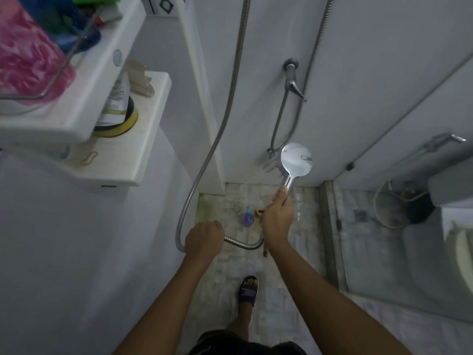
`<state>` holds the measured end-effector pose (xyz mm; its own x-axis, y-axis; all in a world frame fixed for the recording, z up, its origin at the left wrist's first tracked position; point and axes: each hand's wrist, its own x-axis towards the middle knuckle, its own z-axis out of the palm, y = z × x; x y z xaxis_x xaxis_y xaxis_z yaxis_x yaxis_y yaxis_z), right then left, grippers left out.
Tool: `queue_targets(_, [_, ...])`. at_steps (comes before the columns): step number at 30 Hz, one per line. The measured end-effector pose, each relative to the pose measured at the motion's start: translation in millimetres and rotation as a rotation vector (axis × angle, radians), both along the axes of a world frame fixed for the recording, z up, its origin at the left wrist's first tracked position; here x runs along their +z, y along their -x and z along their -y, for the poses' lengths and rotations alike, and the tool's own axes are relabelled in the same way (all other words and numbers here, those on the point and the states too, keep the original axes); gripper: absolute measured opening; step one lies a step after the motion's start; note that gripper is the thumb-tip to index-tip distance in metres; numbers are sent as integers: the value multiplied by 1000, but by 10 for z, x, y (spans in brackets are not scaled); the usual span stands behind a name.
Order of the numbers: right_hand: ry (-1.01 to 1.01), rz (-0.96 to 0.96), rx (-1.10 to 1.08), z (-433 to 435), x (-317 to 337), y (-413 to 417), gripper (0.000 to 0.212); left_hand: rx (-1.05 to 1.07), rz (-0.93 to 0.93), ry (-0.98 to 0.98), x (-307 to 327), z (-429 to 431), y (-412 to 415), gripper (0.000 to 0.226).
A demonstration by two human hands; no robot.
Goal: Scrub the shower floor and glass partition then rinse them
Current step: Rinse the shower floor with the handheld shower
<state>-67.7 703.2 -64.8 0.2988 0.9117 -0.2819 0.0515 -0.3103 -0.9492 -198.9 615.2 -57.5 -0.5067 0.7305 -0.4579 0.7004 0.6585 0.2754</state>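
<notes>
A: Status of right hand (pixel 277 221)?
B: Clamped round the handle of the shower head (pixel 297 158), chrome back toward the camera.
A: Left hand (pixel 203 238)?
B: Curled round the hose (pixel 243 243), below and left of the shower head.
A: Shower floor (pixel 289 254) and glass partition (pixel 409 252)?
B: Floor directly below the shower head, stained; partition to the right of it

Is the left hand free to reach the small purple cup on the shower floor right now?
Probably not yet: the left hand grips the silver metal shower hose, and the small purple cup sits on the tiled floor beyond it. Nothing else blocks the way.
</notes>
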Motion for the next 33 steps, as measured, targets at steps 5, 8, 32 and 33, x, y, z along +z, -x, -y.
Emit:
queue_targets(5, [6,38,-79,-158,103,-187,55,-158,-33,8,78,-338,-140,36])
queue_targets(8, [-34,29,-141,-322,309,-361,49,-302,-83,-65,154,-605,-265,52])
queue_targets(32, [-120,-186,-82,-2907,1003,-1016,43,30,235,-310,548,-3733,-984,72])
queue_targets(33, [-125,-192,-79,-3013,994,-1007,43,52,236,-302,518,-3859,-980,72])
